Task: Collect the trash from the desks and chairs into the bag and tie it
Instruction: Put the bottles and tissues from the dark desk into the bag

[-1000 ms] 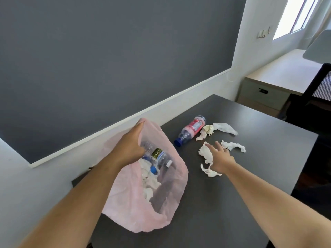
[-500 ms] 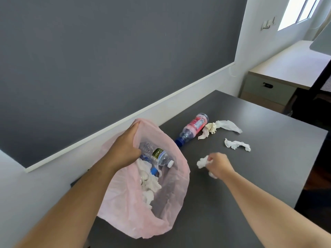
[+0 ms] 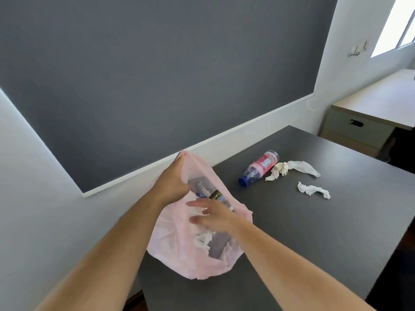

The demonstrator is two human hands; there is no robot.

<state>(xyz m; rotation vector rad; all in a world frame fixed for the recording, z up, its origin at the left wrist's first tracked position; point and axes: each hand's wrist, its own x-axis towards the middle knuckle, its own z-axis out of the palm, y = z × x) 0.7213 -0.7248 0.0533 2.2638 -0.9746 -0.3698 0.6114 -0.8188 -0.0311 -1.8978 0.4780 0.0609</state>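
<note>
A thin pink plastic bag (image 3: 179, 254) lies on the dark grey desk (image 3: 314, 232), its mouth facing me. My left hand (image 3: 173, 182) grips the bag's upper rim and holds it up. My right hand (image 3: 213, 217) hovers over the bag's mouth, blurred, fingers spread, nothing in it. Inside the bag lie a clear bottle (image 3: 208, 189) and white tissues (image 3: 202, 240). On the desk to the right lie a pink-labelled bottle with a blue cap (image 3: 258, 168), a crumpled tissue (image 3: 292, 168) touching it, and another tissue (image 3: 313, 190) nearer me.
A grey wall panel with a white ledge (image 3: 202, 142) runs behind the desk. A light wooden desk with a drawer (image 3: 359, 126) stands at the far right under a window. The desk's right edge drops off at a dark floor (image 3: 399, 277).
My right hand closed on tissues on the desk, carried them left to the bag and opened over its mouth. My left hand kept hold of the bag's rim.
</note>
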